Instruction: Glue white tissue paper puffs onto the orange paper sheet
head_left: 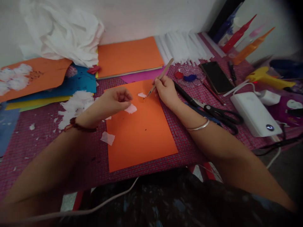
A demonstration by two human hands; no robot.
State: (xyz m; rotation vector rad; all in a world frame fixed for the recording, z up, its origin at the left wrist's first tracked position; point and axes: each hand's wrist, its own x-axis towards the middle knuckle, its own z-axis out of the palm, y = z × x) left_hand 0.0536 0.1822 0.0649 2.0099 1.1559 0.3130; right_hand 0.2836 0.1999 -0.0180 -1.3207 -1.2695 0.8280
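Orange paper (142, 138) lies flat at the middle of the table (184, 104), which wears a red checked cloth, and both my hands work over its far half. My right hand (165, 90) is closed around a wooden stick (161, 76), gripped like a pen, with the tip down on the sheet just beside a small white tissue scrap (142, 95). My left hand (115, 100) is curled with the fingertips pinched together, and I think it pinches another white tissue piece (131, 109) that sits on the sheet right at those fingers. One more scrap (107, 138) lies just off the sheet's left edge. A heap of torn white tissue (74, 105) sits left of my left wrist. Black scissors (210, 110) lie just right of my right forearm, a white power bank (255, 115) beyond them toward the table's right edge, and a phone (216, 76) near the far right corner. A second orange sheet (129, 56) rests against the far edge
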